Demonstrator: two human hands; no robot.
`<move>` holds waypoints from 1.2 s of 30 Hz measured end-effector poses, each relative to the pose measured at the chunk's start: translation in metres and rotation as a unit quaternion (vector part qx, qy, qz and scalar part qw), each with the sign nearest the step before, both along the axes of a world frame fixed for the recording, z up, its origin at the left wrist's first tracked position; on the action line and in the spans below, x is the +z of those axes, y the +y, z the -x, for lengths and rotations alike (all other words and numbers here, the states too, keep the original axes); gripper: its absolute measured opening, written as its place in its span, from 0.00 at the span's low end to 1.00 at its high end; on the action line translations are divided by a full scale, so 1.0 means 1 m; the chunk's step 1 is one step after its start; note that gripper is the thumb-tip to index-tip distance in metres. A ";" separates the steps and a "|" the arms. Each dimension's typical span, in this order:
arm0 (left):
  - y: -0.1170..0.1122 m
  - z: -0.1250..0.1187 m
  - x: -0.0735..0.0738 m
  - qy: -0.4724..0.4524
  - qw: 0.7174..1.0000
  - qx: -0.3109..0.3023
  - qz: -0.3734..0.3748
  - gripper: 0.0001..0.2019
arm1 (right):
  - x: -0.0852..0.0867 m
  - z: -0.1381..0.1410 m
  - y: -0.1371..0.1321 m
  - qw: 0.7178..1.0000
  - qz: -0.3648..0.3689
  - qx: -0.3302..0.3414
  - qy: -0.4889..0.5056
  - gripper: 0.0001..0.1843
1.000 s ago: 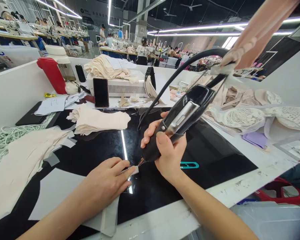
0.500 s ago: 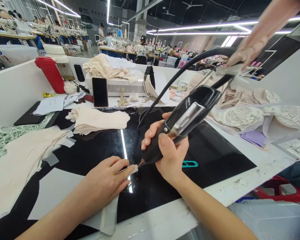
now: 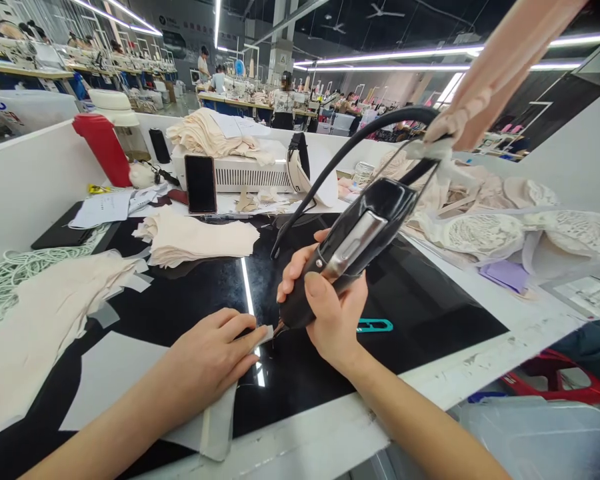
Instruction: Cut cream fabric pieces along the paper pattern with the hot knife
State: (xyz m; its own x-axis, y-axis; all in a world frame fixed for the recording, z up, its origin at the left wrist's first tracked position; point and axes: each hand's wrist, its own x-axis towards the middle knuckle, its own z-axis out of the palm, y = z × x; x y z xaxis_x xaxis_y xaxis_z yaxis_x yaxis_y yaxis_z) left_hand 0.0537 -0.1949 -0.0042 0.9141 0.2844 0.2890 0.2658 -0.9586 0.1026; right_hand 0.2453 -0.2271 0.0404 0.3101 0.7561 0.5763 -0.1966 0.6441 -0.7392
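My right hand [image 3: 330, 307] is wrapped round a black corded hand tool [image 3: 353, 247] with a metal plate on its body. The tool's tip touches the end of a grey-white fabric strip [image 3: 220, 420] on the black glossy table top [image 3: 420, 300]. My left hand [image 3: 213, 357] lies on the strip with its fingers together, pressing the strip's end down right beside the tip. The tool's black cable [image 3: 350, 150] arcs up to the right, where a beige cloth band [image 3: 495, 73] hangs.
A stack of beige fabric pieces [image 3: 195, 240] and a larger beige cloth [image 3: 35, 320] lie to the left. Behind stand a phone [image 3: 201, 184], a white machine box [image 3: 245, 173] and a red object [image 3: 103, 147]. Lace pieces [image 3: 485, 233] lie right, teal snips [image 3: 375, 325] near my wrist.
The tool and my right hand have shifted slightly left and down toward the strip's end. My left hand has stayed on the strip.
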 end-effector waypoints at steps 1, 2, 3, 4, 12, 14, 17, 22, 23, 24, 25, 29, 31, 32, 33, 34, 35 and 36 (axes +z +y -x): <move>0.000 0.000 0.000 0.000 1.000 0.000 0.001 0.18 | 0.000 -0.001 0.000 1.000 -0.004 -0.001 0.003 0.19; 0.000 0.000 0.001 0.000 1.000 0.000 0.002 0.17 | 0.000 -0.001 0.000 1.000 -0.007 -0.005 0.006 0.19; 0.001 -0.001 0.001 -0.001 1.000 0.001 0.002 0.17 | 0.001 -0.001 0.000 1.000 -0.007 -0.009 0.009 0.19; 0.001 -0.001 0.001 -0.003 1.000 0.001 0.002 0.17 | 0.000 -0.001 0.000 1.000 -0.005 -0.012 0.010 0.19; 0.001 0.000 0.002 -0.019 1.000 -0.005 -0.002 0.16 | 0.000 0.003 0.001 1.000 0.011 -0.014 -0.003 0.20; 0.001 0.002 0.005 -0.023 1.000 -0.009 -0.009 0.16 | 0.000 0.003 0.000 1.000 0.010 -0.009 -0.002 0.20; -0.001 0.006 0.008 -0.042 0.999 -0.015 -0.018 0.15 | 0.000 0.002 -0.001 1.000 0.010 -0.009 -0.005 0.20; -0.006 0.016 0.004 -0.041 0.998 -0.019 -0.036 0.14 | 0.000 -0.001 -0.005 0.999 0.019 -0.024 -0.008 0.21; -0.006 0.018 0.002 -0.041 0.998 -0.018 -0.039 0.14 | 0.000 -0.002 -0.006 0.999 0.021 -0.023 -0.007 0.22; -0.007 0.020 0.000 -0.039 0.998 -0.017 -0.039 0.14 | 0.000 -0.002 -0.007 0.999 0.023 -0.023 -0.006 0.22; -0.007 0.022 -0.002 -0.036 0.999 -0.017 -0.037 0.14 | 0.000 -0.002 -0.009 0.999 0.024 -0.023 -0.005 0.23; -0.010 0.027 -0.006 -0.034 0.999 -0.005 -0.014 0.15 | 0.000 -0.004 -0.013 0.999 0.023 -0.030 -0.001 0.24; -0.011 0.027 -0.006 -0.043 0.999 0.001 -0.005 0.15 | 0.001 -0.005 -0.013 0.999 0.025 -0.030 0.002 0.24; -0.012 0.027 -0.006 -0.050 0.999 0.001 -0.005 0.15 | 0.002 -0.005 -0.013 0.999 0.029 -0.029 0.004 0.23; -0.012 0.026 -0.006 -0.059 0.998 0.001 -0.005 0.15 | 0.004 -0.004 -0.012 0.999 0.033 -0.028 0.006 0.23; -0.013 0.026 -0.006 -0.067 0.998 0.002 -0.005 0.15 | 0.005 -0.003 -0.011 0.999 0.035 -0.030 0.008 0.23; -0.013 0.025 -0.007 -0.072 0.997 0.003 -0.005 0.15 | 0.007 -0.001 -0.010 0.999 0.035 -0.033 0.011 0.23; -0.013 0.025 -0.007 -0.075 0.997 0.004 -0.004 0.14 | 0.009 0.002 -0.008 0.999 0.034 -0.036 0.014 0.23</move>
